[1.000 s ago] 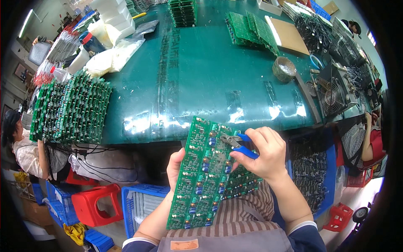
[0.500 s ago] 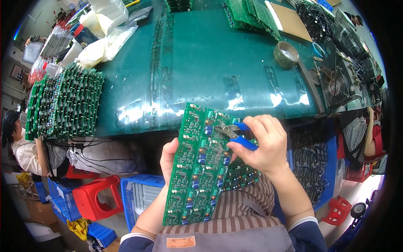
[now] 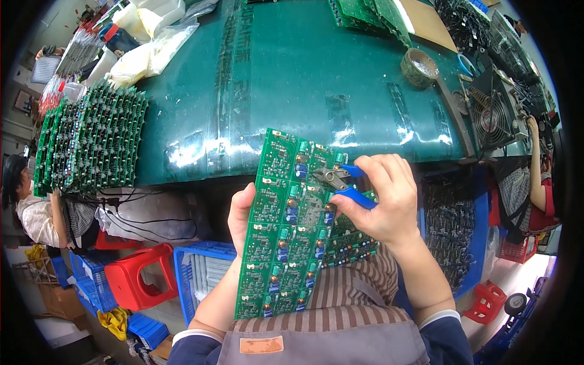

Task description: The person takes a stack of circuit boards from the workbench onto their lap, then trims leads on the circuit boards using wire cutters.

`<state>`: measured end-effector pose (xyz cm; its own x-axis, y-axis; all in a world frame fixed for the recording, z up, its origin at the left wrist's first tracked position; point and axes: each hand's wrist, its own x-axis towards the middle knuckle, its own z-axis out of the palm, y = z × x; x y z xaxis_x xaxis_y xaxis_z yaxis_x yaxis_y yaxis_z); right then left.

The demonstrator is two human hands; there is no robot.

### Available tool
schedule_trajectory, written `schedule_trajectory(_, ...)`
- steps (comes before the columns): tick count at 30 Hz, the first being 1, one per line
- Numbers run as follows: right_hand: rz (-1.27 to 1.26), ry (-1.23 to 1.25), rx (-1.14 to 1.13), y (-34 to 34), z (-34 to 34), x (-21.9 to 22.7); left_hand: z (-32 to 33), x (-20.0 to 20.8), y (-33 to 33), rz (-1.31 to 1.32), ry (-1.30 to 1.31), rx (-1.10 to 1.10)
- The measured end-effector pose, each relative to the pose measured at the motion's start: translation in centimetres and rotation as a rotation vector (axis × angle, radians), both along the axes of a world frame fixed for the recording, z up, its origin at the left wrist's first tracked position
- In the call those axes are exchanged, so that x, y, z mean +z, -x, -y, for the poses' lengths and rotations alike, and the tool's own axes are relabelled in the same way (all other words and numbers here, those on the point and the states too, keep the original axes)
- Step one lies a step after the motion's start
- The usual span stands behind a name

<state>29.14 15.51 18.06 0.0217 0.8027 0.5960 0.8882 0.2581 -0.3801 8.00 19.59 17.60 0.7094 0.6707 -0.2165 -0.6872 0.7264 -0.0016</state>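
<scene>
A tall green circuit board panel [image 3: 267,210], crowded with small components, is tilted upright over my lap. My left hand [image 3: 241,213] grips its left edge, thumb showing at the side and the other fingers hidden behind. In my right hand [image 3: 386,198] is a pair of wire cutters [image 3: 334,177] with blue handles, spread a little apart. Their metal jaws lie against the upper right part of the panel, among its components. Behind the panel, under my right hand, more green circuit boards [image 3: 350,246] rest over my striped apron [image 3: 340,286].
The green-topped table [image 3: 292,91] lies ahead. Stacked circuit boards [image 3: 91,140] stand at its left, more boards [image 3: 365,18] at the far side. A round pot [image 3: 420,68] and a fan [image 3: 490,115] are at right. Blue crates [image 3: 207,249] and a red stool [image 3: 143,277] flank me. Co-workers sit either side.
The panel, both hands and the cutters sit slightly higher in the picture, and the table has shifted up too. The cutters' jaws remain near the same part of the panel.
</scene>
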Motion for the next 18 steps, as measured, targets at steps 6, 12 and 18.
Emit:
schedule_trajectory(6,0.0,0.009,-0.003,0.11,-0.12,0.25,0.08,0.55,-0.35,-0.053,0.002,0.018)
schedule_trajectory(12,-0.097,0.051,-0.013,0.34,0.21,-0.18,-0.22,0.07,-0.15,-0.035,0.004,-0.002)
schedule_trajectory(18,-0.026,0.016,0.05,0.5,0.35,0.04,-0.68,0.36,-0.08,-0.014,-0.03,0.038)
